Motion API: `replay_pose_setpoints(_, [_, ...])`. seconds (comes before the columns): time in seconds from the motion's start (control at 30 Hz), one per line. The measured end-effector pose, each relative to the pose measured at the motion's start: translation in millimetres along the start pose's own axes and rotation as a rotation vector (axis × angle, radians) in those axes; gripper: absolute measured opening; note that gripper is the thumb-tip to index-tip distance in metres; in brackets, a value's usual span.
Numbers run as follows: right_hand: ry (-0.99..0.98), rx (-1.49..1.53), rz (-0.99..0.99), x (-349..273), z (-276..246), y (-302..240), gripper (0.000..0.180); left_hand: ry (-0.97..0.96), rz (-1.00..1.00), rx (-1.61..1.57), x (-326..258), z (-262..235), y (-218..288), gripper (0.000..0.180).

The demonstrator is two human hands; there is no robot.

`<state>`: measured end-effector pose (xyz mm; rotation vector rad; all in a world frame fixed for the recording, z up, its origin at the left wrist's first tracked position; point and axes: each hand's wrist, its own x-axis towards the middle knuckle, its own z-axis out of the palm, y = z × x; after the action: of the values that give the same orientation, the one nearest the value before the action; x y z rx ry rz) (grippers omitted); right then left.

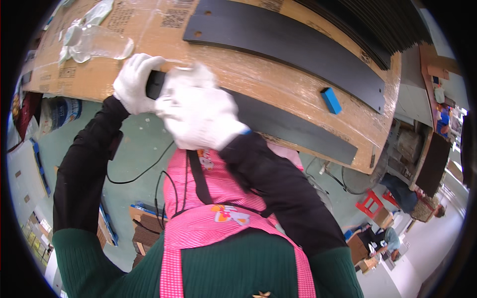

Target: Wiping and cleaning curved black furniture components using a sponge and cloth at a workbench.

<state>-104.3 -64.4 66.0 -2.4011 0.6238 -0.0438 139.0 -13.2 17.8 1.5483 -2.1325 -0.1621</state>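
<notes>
Both gloved hands work the near end of a long black strip (293, 130) that lies along the front edge of the cardboard-covered workbench (278, 84).

Left hand (133, 83): fingers curled round the strip's end, clamped on it from the bench edge side. Right hand (201, 116): on top of the strip just beside the left, fingers bunched around what looks like a white cloth or film; how tightly they close can't be told, glove and material blend together.

Judgement on doing it well: left hand should pin the end flat so the strip doesn't skid along the bench; right hand should press evenly and stay on the strip's face, not ride off the edge.

Nearby: a second black strip (278, 47) further back on the bench, a small blue block (331, 100) between the two, crumpled clear plastic film (97, 42) at the far left, a stack of dark panels (382, 25) at the far right corner.
</notes>
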Motion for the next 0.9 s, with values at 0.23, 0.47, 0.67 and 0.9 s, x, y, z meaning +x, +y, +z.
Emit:
replay_pose_setpoints(0.23, [0.058, 0.078, 0.694, -133.5, -40.1, 69.1, 0.026, -0.086, -0.079, -0.036, -13.1, -18.8, 6.6, 0.094])
replay_pose_setpoints(0.47, [0.189, -0.316, -0.15, 47.3, 13.6, 1.4, 0.022, -0.065, -0.013, -0.122, -7.1, -7.4, -4.8, 0.098])
replay_pose_setpoints(0.67, [0.304, -0.273, -0.203, 23.0, 26.1, 13.8, 0.026, -0.097, -0.061, -0.017, -38.0, -28.9, -27.5, 0.09])
replay_pose_setpoints(0.9, [0.261, -0.271, -0.18, 78.0, 23.4, -31.3, 0.017, -0.041, 0.035, -0.048, -30.3, -21.0, -31.7, 0.072])
